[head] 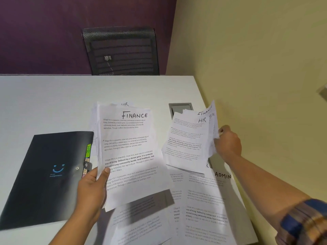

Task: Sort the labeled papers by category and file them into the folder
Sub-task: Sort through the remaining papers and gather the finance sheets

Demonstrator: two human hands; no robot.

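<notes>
White paper, thin, light, floppy; likely to crease or slide apart, so best pinched at an edge. Head view: two bundles held above the bench point(53, 99). Stack topped FINANCE point(129, 147) clasped at its lower left edge by the left hand point(92, 190); fan topped HR point(187, 138) pinched at its right edge by the right hand point(228, 142). One black folder point(47, 174), closed, at left. Several loose sheets point(203, 206) beneath, one marked ADMIN.
</notes>
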